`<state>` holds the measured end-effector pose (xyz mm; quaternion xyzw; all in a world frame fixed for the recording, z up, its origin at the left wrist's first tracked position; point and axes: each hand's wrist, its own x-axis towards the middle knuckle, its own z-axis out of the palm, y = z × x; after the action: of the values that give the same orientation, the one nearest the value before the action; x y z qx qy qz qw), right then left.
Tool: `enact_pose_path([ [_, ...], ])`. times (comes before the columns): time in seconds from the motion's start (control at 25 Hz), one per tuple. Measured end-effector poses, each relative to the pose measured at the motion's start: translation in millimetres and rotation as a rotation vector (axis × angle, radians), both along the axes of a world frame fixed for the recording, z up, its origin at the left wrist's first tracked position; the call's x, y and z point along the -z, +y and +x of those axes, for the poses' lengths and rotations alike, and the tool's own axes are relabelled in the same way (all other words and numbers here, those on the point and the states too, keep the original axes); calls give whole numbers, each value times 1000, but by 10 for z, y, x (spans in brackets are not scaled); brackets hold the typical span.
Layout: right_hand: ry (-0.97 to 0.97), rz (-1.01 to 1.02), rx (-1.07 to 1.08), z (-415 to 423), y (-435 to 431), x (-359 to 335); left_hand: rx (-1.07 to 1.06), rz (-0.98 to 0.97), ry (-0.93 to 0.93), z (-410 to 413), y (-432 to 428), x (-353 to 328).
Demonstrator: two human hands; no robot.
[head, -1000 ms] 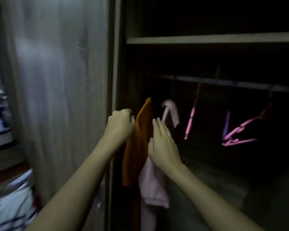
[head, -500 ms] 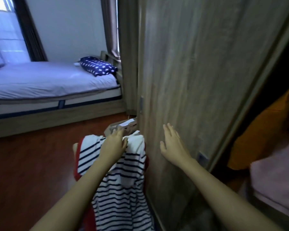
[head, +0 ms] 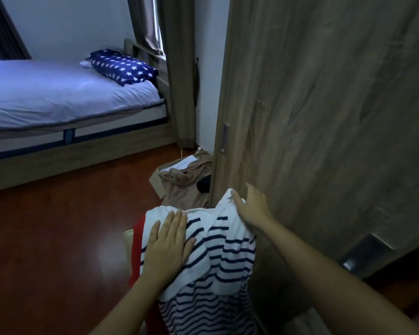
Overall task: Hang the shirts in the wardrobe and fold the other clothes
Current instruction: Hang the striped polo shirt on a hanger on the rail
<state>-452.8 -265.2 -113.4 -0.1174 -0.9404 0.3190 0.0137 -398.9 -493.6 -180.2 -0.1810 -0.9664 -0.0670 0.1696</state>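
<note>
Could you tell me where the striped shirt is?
Head view, bottom centre, beside the wardrobe door: the striped shirt, left hand pressing it, right hand gripping its top.

Shirt (head: 215,257), white with navy stripes, rumpled, draped atop a pile just beside the wardrobe door (head: 324,117); red garment (head: 136,250) under it, showing at left; beige clothes (head: 182,189) heaped in a box (head: 155,181) behind

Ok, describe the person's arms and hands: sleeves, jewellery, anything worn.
Both arms are bare as far as the view shows; no sleeve appears. The left hand and right hand wear no gloves, and no watch, bracelet or ring is visible. Nails are too dim to judge.
</note>
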Motion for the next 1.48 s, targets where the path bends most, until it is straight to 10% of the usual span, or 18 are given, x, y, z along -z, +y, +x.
enact_pose_path([
  [0.36, -279, 228, 91, -720, -196, 71, 52, 67, 133, -114, -62, 224],
  [0.6, 357, -463, 40, -232, -198, -313, -83, 223, -231, -372, 126, -579],
  [0.92, 506, -870, 16, 580, -15, -718, 352, 577, -544, -1221, 465, -851],
  [1.24, 673, 305, -23, 698, -221, -847, 530, 569, -141, -955, 686, -1743],
  [1.48, 573, 420, -129, 804, -82, -1275, 648, 399, -175, -701, 695, -2056],
])
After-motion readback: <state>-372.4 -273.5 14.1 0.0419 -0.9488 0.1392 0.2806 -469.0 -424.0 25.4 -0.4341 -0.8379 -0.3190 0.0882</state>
